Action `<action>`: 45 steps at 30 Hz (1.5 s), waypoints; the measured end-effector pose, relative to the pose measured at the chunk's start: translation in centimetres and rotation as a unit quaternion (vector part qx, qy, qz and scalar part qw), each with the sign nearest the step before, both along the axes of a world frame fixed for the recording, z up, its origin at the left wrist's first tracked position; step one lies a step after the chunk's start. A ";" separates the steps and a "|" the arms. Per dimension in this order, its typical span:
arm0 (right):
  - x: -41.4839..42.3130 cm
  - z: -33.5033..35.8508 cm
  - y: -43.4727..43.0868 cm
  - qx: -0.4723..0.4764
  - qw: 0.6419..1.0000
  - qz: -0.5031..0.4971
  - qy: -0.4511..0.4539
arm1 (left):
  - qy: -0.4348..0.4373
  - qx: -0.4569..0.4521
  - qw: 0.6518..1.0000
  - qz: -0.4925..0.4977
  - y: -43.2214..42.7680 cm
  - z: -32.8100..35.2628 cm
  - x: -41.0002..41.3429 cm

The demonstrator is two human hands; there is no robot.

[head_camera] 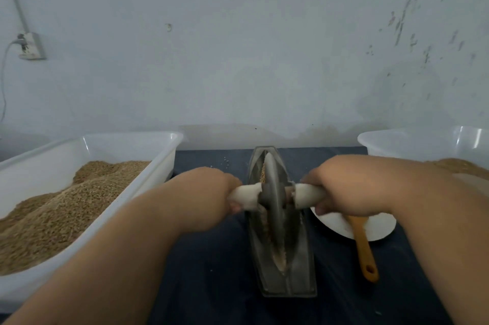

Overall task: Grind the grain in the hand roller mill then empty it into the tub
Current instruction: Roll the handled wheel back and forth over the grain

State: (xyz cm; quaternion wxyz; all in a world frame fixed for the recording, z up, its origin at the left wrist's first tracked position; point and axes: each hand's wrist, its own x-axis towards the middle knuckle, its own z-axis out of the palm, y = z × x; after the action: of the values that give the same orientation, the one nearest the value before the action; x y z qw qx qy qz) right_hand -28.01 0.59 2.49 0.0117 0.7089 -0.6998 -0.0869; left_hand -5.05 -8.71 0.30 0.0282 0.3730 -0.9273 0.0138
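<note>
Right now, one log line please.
stage: grinding | left hand: grips left handle | right hand: grips right handle | wheel: in trough with grain

Both hands gripping roller mill handles, grain tub left, spoon right

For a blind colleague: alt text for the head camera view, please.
The left hand and right hand grip the white handles of a grey metal roller wheel in a boat-shaped metal trough. White plastic tubs of brown grain flank it.

Dim, flat, cool light; frame soft throughout. Glare streaks on the tub right of the roller mill; forearms flanking it blurred.
</note>
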 end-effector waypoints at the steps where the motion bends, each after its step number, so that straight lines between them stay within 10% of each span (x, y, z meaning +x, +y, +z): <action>1: -0.4 -0.9 -0.9 -0.027 1.000 -0.007 0.008 | 0.028 -0.010 1.000 0.009 -0.8 -0.8 -0.4; 10: -3.3 -6.4 -5.0 -0.237 0.970 -0.054 -0.033 | 0.174 -0.155 0.968 0.093 -4.5 -5.5 -2.5; 21: -0.9 1.1 0.9 0.030 1.000 -0.005 -0.003 | -0.054 -0.058 0.996 0.046 1.5 1.5 -0.2; 28: -0.1 2.7 2.5 0.043 0.999 0.001 -0.022 | -0.111 -0.007 0.993 0.044 2.7 2.5 1.2; 40: -3.7 -6.3 -5.6 -0.259 0.965 -0.019 -0.025 | 0.116 -0.064 0.986 0.102 -4.1 -4.0 -2.2; 45: -3.3 -4.8 -4.7 -0.217 0.976 -0.030 -0.009 | 0.104 -0.072 0.987 0.103 -3.1 -3.2 -2.3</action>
State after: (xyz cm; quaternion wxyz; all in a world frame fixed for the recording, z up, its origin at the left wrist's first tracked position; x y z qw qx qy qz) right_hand -31.36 -4.07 -2.33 0.1559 0.6691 -0.7230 0.0732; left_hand -7.31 -11.82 -2.87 0.1496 0.4630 -0.8725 0.0441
